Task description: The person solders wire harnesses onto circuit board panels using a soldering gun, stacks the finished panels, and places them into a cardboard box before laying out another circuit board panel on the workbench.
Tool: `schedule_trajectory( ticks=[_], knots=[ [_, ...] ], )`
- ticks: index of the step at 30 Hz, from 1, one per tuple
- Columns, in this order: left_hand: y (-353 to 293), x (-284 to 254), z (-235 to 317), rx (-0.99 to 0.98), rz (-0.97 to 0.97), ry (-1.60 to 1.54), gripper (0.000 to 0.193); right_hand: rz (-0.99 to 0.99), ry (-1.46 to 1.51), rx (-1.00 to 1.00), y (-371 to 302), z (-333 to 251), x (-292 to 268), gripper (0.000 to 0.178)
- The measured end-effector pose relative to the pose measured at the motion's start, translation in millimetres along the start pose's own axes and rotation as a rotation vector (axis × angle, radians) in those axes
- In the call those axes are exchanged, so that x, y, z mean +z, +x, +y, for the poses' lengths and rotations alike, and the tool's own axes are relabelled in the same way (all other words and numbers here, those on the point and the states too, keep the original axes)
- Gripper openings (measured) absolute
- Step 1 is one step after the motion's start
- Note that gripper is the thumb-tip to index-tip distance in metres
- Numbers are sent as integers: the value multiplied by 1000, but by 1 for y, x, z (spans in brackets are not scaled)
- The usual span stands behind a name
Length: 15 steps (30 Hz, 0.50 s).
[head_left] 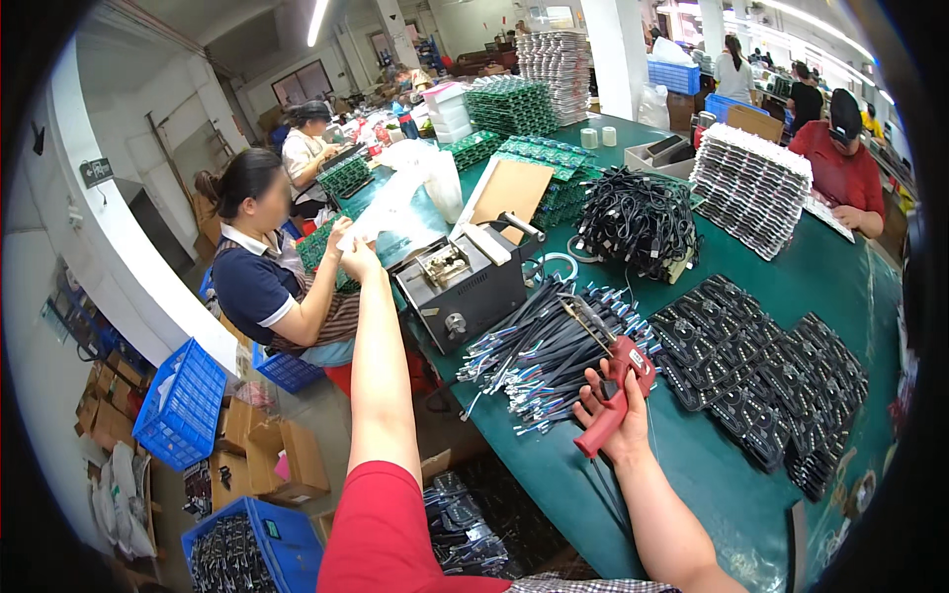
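In my right hand [625, 427] lies a red pistol-shaped soldering gun [615, 397], its long metal tip pointing away over a heap of black cables [563, 346] with stripped, coloured wire ends. My thumb and fingers are partly curled about its handle, and a dark cord hangs below. My left arm stretches far across to the left. The left hand [362, 261] is closed at a small white piece [348, 242], beside the hand of a seated co-worker [262, 252]. What exactly the white piece is, I cannot make out.
A black metal machine [465, 292] stands left of the cables. Behind are a bundle of black cords [641, 222] and stacked green circuit boards [509, 106]. Black boards [756, 361] cover the right side of the green table [554, 489]. Blue crates [181, 403] stand on the floor.
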<state>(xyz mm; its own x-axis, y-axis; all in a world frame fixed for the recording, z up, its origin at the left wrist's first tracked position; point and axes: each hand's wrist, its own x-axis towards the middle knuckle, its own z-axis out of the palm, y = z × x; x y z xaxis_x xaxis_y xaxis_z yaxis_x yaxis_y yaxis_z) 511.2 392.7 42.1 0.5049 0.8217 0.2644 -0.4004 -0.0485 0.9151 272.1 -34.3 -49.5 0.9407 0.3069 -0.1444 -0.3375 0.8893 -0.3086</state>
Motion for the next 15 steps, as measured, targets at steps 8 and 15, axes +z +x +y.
schedule_trajectory(
  ticks=[8, 15],
  knots=[
    [-20, 10, 7, -53, -64, -267, 78, -33, 9, -7, -1, 0, 1, 43],
    [-7, -1, 8, -659, -434, -442, 59, -33, 22, -9, 0, 0, 0, 43]
  ],
)
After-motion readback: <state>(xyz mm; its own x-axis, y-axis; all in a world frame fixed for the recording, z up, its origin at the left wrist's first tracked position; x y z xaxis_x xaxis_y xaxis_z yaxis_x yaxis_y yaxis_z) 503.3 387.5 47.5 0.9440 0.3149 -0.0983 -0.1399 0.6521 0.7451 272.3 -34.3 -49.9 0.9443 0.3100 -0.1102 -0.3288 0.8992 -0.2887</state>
